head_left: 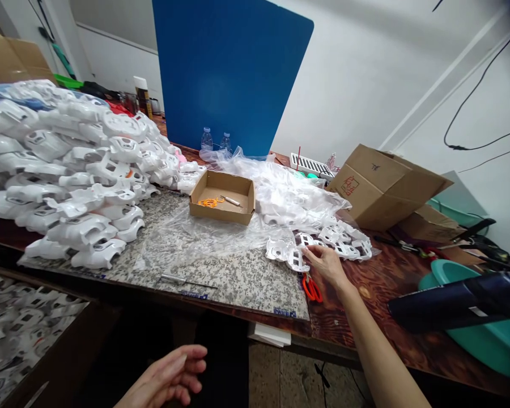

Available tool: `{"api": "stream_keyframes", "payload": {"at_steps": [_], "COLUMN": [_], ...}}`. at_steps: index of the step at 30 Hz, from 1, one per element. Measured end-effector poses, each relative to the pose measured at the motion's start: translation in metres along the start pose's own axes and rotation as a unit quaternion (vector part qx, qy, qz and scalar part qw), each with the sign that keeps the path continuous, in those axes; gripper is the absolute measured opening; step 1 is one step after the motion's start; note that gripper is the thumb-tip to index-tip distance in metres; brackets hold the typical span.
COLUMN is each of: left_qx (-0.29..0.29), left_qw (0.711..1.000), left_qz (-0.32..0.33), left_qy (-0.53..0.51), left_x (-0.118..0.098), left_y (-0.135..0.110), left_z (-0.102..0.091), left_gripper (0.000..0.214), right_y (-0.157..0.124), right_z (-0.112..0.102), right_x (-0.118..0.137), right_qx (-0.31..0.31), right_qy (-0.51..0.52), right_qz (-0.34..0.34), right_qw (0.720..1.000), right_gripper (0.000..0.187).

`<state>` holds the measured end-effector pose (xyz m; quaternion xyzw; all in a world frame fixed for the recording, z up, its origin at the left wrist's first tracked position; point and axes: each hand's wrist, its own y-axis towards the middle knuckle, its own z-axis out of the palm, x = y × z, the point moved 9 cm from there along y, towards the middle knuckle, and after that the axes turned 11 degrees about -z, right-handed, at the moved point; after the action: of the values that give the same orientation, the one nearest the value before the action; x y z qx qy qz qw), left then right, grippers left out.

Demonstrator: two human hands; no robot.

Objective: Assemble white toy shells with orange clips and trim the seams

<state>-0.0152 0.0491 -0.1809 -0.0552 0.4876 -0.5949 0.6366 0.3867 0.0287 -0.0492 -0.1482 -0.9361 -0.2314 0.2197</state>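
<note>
My right hand (325, 266) reaches over the table, its fingers closed on the edge of a white moulded plastic shell (295, 259). Several similar shells (340, 243) lie just beyond it on clear plastic film. Orange-handled scissors (311, 288) sit right under the hand, partly hidden by it. My left hand (168, 377) hangs below the table's front edge, open and holding nothing. A huge heap of white plastic shells (68, 175) covers the table's left side.
A cardboard tray (223, 195) holds orange pieces and a small tool. A metal-shafted tool (187, 281) lies on a speckled granite slab (238, 283). A bin of white shells (21, 334) stands lower left. A dark cylinder (459, 300) rests over a teal basin (484, 340), near a cardboard box (382, 187).
</note>
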Motion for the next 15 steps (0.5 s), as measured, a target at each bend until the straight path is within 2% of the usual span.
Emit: {"api": "stream_keyframes", "payload": {"at_steps": [6,11,13,15], "left_qx": [0.053,0.013,-0.030,-0.076], "left_qw": [0.978,0.948,0.908,0.838], "left_qz": [0.120,0.179,0.252,0.343], "left_qy": [0.164,0.265,0.332,0.418], "left_x": [-0.067,-0.105,-0.125,-0.144], "left_y": [-0.004,-0.014,-0.022,-0.031], "left_z": [0.062,0.092,0.101,0.113], "left_gripper": [0.042,0.040,0.048,0.064], "right_y": [-0.003,-0.002,0.000,0.002], "right_z": [-0.031,-0.038,-0.035,-0.030], "right_x": [0.031,0.076,0.097,0.122], "right_qx": [-0.078,-0.089,-0.085,-0.074], "right_qy": [-0.027,-0.043,-0.036,-0.031], "right_qz": [-0.034,-0.090,-0.116,-0.147], "right_qw": [0.996,0.991,0.989,0.986], "right_gripper": [0.046,0.042,0.040,0.037]}}
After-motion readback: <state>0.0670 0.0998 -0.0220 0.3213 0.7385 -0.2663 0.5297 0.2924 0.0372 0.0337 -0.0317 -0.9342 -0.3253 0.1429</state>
